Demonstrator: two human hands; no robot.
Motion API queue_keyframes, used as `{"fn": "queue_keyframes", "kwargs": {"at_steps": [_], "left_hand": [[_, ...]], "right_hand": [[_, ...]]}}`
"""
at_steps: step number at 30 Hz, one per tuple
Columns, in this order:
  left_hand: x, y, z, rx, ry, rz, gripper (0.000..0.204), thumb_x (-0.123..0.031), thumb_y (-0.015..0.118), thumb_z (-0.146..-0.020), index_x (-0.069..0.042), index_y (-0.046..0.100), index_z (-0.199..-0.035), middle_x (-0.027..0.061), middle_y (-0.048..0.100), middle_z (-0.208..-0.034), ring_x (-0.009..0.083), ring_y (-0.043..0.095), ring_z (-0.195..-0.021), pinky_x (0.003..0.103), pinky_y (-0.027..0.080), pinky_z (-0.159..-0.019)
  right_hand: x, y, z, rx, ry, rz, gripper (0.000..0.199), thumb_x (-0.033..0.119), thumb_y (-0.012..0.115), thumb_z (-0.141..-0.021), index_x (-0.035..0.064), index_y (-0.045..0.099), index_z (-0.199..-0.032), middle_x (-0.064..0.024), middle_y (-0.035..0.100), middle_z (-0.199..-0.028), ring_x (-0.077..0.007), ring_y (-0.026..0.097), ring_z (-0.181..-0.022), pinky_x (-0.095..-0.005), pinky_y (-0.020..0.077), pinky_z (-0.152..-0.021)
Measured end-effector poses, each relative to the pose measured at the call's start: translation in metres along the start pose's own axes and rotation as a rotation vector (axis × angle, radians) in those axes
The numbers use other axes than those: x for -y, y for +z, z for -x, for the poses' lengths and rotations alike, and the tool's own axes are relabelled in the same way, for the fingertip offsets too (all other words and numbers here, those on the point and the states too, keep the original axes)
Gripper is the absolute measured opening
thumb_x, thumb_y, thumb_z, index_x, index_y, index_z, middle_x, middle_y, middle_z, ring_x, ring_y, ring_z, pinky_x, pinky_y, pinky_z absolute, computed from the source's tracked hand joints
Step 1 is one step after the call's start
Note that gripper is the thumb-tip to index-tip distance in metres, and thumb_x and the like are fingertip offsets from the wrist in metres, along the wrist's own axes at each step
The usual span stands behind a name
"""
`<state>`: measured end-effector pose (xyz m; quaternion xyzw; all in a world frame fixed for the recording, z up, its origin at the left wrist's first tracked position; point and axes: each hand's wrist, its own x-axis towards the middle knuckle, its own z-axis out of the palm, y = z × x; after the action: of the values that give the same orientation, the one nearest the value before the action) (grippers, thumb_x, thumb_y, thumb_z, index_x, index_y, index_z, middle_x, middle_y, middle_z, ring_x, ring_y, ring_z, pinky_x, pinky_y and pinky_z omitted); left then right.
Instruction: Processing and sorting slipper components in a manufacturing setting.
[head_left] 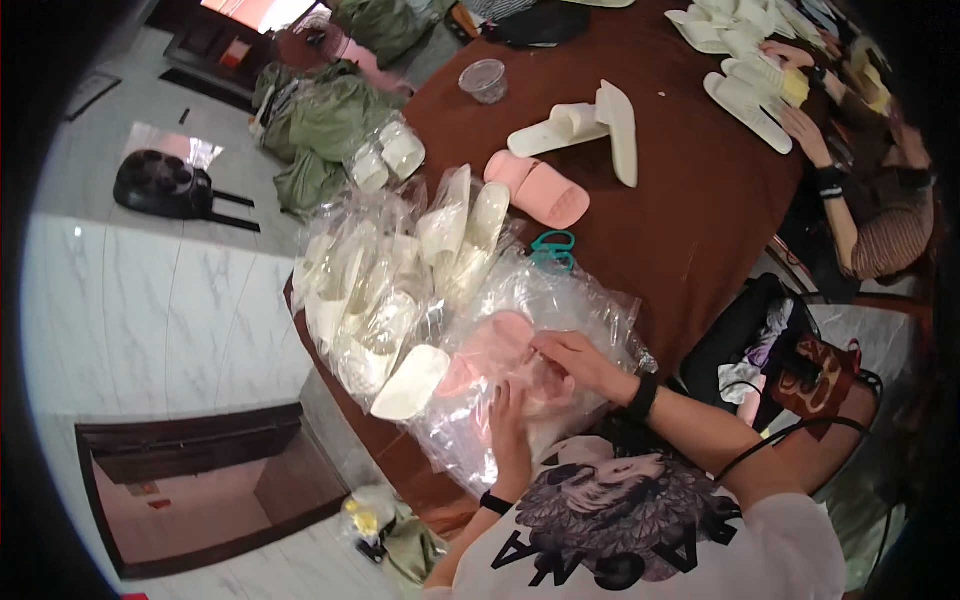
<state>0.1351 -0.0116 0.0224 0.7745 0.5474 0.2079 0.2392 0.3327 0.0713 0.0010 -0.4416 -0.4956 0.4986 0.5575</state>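
Note:
A pink slipper (497, 332) shows through a clear plastic bag (455, 440) in front of me at the table's near end. From the right, my right hand (580, 361) reaches over it with bent fingers closed on the plastic. My left hand (508, 432) rests on the near side of the bag, fingers stretched out along the plastic. To the left lies a white slipper sole (412, 384), touching the bag's edge. Green-handled scissors (553, 250) lie beyond the bag, partly covered by plastic.
White slippers in clear bags (375, 290) are heaped at left. A loose pink slipper (540, 190), a white pair (590, 130) and a plastic tub (484, 80) sit farther back. At right, a co-worker's hands (805, 130) handle white slippers. An open black bag (745, 340) stands beside the table.

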Motion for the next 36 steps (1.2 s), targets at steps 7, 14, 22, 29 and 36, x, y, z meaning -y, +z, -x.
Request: {"fn": "queue_keyframes", "kwargs": {"at_steps": [7, 14, 22, 29, 36], "left_hand": [[0.027, -0.059, 0.039, -0.731, -0.384, 0.651, 0.035, -0.012, 0.044, -0.102, 0.006, 0.049, -0.132, 0.0109, 0.055, -0.13, 0.0156, 0.053, -0.114, 0.03, 0.041, -0.1], [0.047, -0.065, 0.07, -0.764, -0.463, 0.621, 0.033, -0.011, 0.045, -0.102, 0.008, 0.051, -0.129, 0.0112, 0.058, -0.126, 0.016, 0.053, -0.114, 0.03, 0.04, -0.1], [0.042, -0.067, 0.059, -0.612, -0.359, 0.455, 0.028, -0.004, 0.046, -0.099, 0.007, 0.055, -0.124, 0.0133, 0.061, -0.123, 0.0178, 0.056, -0.112, 0.03, 0.04, -0.1], [0.007, -0.041, 0.009, -0.282, 0.0, 0.156, 0.053, 0.006, 0.051, -0.085, -0.007, 0.049, -0.136, 0.0149, 0.049, -0.139, 0.0337, 0.047, -0.128, 0.045, 0.039, -0.106], [0.034, 0.047, 0.007, 0.154, 0.037, -0.157, 0.055, -0.015, 0.059, -0.088, -0.017, 0.043, -0.141, 0.0126, 0.042, -0.144, 0.0332, 0.043, -0.131, 0.048, 0.038, -0.104]], "right_hand": [[-0.001, 0.034, -0.012, 0.649, -0.167, 0.768, 0.024, 0.023, 0.059, -0.086, 0.0161, 0.067, -0.108, -0.0193, 0.055, -0.129, -0.0313, 0.066, -0.092, -0.0418, 0.053, -0.071], [-0.055, 0.073, -0.028, 0.899, -0.89, 1.055, 0.022, 0.016, 0.059, -0.077, 0.0064, 0.068, -0.094, -0.0118, 0.056, -0.126, -0.0262, 0.061, -0.091, -0.0374, 0.0513, -0.073], [0.023, 0.077, -0.047, 1.016, -0.961, 1.147, 0.018, 0.014, 0.054, -0.08, 0.0032, 0.066, -0.088, -0.0087, 0.059, -0.115, -0.0229, 0.057, -0.106, -0.035, 0.0517, -0.08], [0.121, -0.061, -0.057, 1.022, -0.791, 1.122, 0.021, 0.014, 0.053, -0.081, 0.0156, 0.066, -0.097, -0.0072, 0.057, -0.103, -0.0251, 0.057, -0.101, -0.035, 0.0525, -0.076], [0.107, -0.156, -0.088, 0.595, -0.39, 1.374, 0.016, 0.005, 0.06, -0.071, 0.0072, 0.062, -0.087, -0.0129, 0.055, -0.099, -0.034, 0.054, -0.092, -0.0424, 0.0473, -0.078]]}}
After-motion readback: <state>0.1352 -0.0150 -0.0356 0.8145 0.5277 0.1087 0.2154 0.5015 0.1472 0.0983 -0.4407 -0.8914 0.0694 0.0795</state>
